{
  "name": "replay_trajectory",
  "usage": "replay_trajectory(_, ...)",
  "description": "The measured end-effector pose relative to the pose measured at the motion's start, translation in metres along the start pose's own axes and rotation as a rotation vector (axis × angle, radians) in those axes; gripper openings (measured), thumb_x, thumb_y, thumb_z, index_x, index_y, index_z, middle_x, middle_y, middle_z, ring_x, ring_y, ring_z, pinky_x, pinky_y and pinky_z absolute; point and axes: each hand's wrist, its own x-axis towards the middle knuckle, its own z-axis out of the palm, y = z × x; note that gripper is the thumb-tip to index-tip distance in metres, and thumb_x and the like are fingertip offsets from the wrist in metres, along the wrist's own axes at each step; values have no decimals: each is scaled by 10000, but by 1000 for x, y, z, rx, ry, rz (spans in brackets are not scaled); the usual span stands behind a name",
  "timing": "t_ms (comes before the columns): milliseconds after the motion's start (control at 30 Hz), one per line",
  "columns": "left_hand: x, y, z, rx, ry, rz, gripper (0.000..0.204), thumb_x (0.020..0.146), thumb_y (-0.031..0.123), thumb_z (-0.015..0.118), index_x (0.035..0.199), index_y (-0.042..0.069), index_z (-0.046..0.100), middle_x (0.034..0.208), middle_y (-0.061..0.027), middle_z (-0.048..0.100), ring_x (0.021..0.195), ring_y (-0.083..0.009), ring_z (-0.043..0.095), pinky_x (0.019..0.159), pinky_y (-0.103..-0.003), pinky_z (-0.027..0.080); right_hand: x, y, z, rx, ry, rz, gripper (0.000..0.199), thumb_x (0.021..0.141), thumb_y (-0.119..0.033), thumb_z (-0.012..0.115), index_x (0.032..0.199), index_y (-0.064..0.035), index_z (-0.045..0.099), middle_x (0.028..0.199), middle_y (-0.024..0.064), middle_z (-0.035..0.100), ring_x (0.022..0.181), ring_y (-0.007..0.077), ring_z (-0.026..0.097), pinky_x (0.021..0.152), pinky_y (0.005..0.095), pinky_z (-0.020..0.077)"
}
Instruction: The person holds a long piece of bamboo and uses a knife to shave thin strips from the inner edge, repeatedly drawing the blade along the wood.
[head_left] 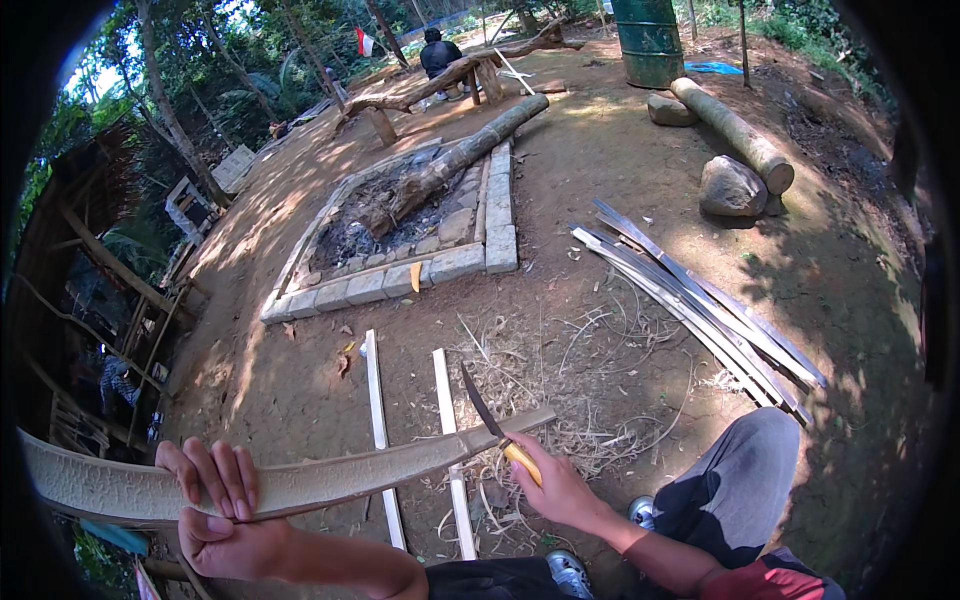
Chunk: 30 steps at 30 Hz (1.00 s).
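A long, pale bamboo slat [330,480] crosses the lower part of the view, from the left rim to its free end near the middle. My left hand [225,525] is closed around it, fingers over the top face and thumb on the near edge. My right hand [565,488] is wrapped round the yellow handle of a knife [520,462]. The knife's dark, narrow blade points up and away to the left, its base against the slat close to the free end. Below the slat, two thin pale strips [376,390] [446,400] lie on the ground.
Curled shavings [590,410] litter the dirt by my feet. A bundle of long strips [700,310] lies at right. Ahead, a brick-edged fire pit [400,283] holds a charred log [450,165]. Rocks [732,188], another log [735,135], a green drum [648,45] and a seated person [438,58] are beyond.
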Motion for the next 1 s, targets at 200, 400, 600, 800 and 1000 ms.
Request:
replay_trajectory(200,1,-2,2,-58,-23,49,259,492,33,409,726,84,309,568,-22,280,403,-98,216,350,-197,243,3,29,-1,-27,10,-61,412,969,-163,500,1355,-72,389,817,191,674,773,412,658,671,491,486)
replay_trajectory(400,18,-32,-2,-18,-8,5,227,509,36,397,716,69,309,566,-33,277,416,-103,219,360,-201,244,26,18,-4,-202,-110,32,373,975,-134,482,1340,-97,409,915,153,698,915,373,675,780,450,501)
replay_trajectory(600,23,-36,-16,10,-66,-37,221,488,56,405,691,67,319,563,-40,288,420,-108,233,387,-210,247,17,8,-7,-161,-37,52,419,951,-99,519,1361,-65,439,866,213,664,825,372,671,721,449,496)
replay_trajectory(800,25,-27,-18,11,-123,-72,243,454,51,426,674,75,325,564,-48,302,436,-122,266,397,-216,268,-3,4,20,-183,39,-146,521,952,-62,525,1458,-82,401,750,179,602,613,247,573,566,399,473)
replay_trajectory(1000,19,-24,-10,-5,-173,-96,295,416,49,448,671,87,304,572,-57,294,442,-133,270,408,-215,281,2,49,31,-368,115,-141,560,935,-36,527,1472,-96,381,772,185,605,637,261,606,567,409,511)
